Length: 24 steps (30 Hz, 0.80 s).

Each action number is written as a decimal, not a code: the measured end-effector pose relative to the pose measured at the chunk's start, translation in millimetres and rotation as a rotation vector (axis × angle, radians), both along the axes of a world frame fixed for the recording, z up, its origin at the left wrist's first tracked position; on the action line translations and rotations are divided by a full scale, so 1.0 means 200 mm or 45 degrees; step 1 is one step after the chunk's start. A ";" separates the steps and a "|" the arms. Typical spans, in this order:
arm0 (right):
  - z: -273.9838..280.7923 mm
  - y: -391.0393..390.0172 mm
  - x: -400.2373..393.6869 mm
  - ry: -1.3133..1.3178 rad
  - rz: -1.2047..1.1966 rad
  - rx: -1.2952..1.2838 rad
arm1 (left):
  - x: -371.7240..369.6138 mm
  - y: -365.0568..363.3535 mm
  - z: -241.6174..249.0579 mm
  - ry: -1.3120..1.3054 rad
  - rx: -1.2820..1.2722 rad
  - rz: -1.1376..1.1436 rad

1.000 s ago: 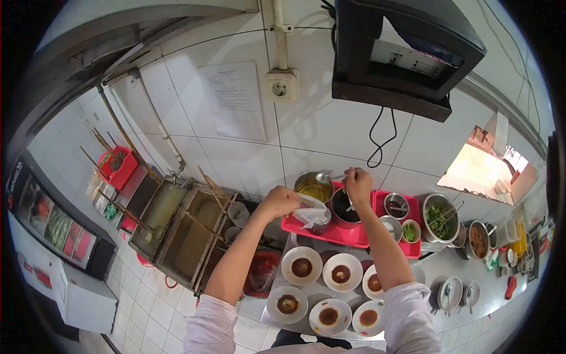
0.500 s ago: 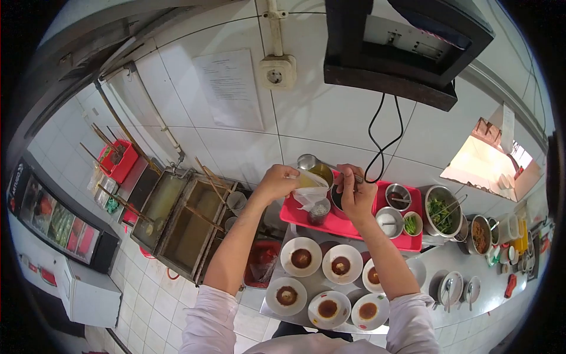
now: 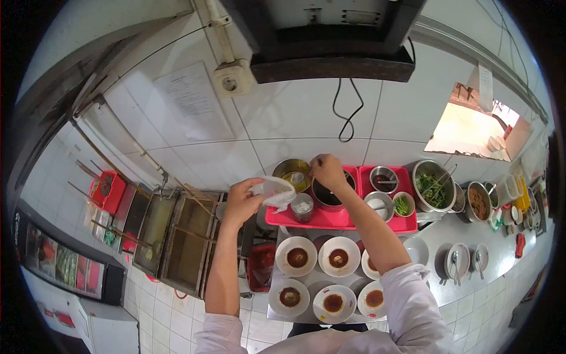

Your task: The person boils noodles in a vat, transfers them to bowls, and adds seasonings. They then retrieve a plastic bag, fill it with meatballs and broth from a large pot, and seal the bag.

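My left hand [image 3: 242,203] grips a whitish, translucent plastic bag [image 3: 275,190], its mouth spread wide. Beside it, my right hand [image 3: 328,172] is closed on what looks like a ladle's handle; the ladle's bowl [image 3: 297,177] sits in the yellow oil of a metal pot [image 3: 283,167]. Under my right forearm is a pot of dark sauce [image 3: 330,197], partly covered. A jar of white seasoning [image 3: 302,206] stands on the red tray [image 3: 339,220], just below the bag. Nearer to me, several white bowls [image 3: 295,272] hold brown sauce.
Right of the tray stand a metal bowl of greens [image 3: 433,187] and a pot of brown food [image 3: 476,203]. Plates with spoons [image 3: 454,262] lie on the steel counter [image 3: 430,295]. Liquid-filled vats [image 3: 187,242] with sticks are at left. A black wall frame [image 3: 333,68] hangs overhead.
My right hand has moved back over the oil pot, and the ladle is now in the oil. My left hand, with the bag, has shifted left and down, away from it. The view has turned.
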State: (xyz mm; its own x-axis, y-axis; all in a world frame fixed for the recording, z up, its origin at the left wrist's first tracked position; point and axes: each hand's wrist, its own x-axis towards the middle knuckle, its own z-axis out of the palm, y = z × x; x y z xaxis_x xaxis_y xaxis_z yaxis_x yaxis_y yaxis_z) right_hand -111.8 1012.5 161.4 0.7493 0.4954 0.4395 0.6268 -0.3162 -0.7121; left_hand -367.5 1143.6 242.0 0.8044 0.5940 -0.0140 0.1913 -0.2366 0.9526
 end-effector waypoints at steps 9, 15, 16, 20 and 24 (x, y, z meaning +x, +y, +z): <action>0.11 -0.32 0.14 -0.496 0.242 -0.525 | -0.21 -0.14 0.15 0.090 -0.129 -0.109; 0.06 -0.48 0.23 -0.456 0.284 -0.896 | -0.26 -0.38 0.07 0.291 -0.151 -0.452; 0.07 -0.48 0.27 -0.356 0.366 -0.766 | -0.26 -0.42 0.06 0.298 -0.147 -0.494; 0.19 -0.60 0.39 -0.314 0.077 -0.853 | -0.22 -0.56 -0.01 0.234 -0.280 -0.546; 0.22 -0.79 0.43 -0.172 -0.278 -1.270 | -0.16 -0.62 -0.02 0.249 -0.328 -0.550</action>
